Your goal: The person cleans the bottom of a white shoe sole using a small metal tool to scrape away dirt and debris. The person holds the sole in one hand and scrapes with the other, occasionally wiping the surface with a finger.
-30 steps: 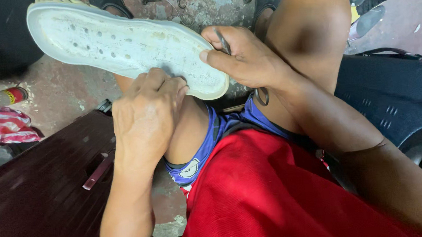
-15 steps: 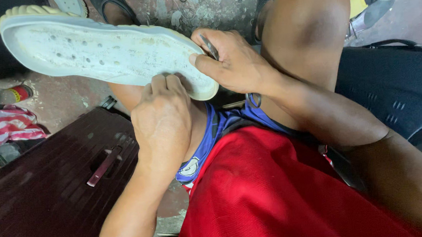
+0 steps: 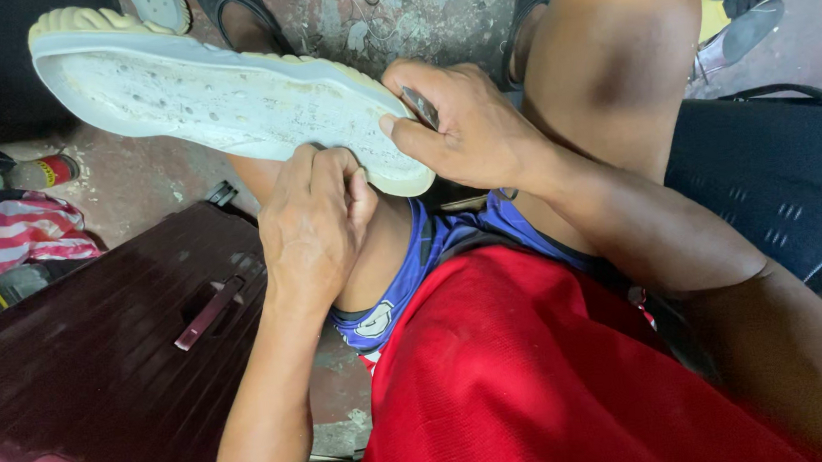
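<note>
Head view: a maroon hard-shell suitcase (image 3: 100, 383) lies at lower left. A white shoe sole (image 3: 225, 104) rests upside down across the person's knee. Left hand (image 3: 318, 224) grips its heel edge from below; right hand (image 3: 466, 124) pinches a small metal blade (image 3: 420, 106) against it.

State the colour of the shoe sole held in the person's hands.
Off-white with grey speckled dirt: the shoe sole, clearest in the head view.
</note>
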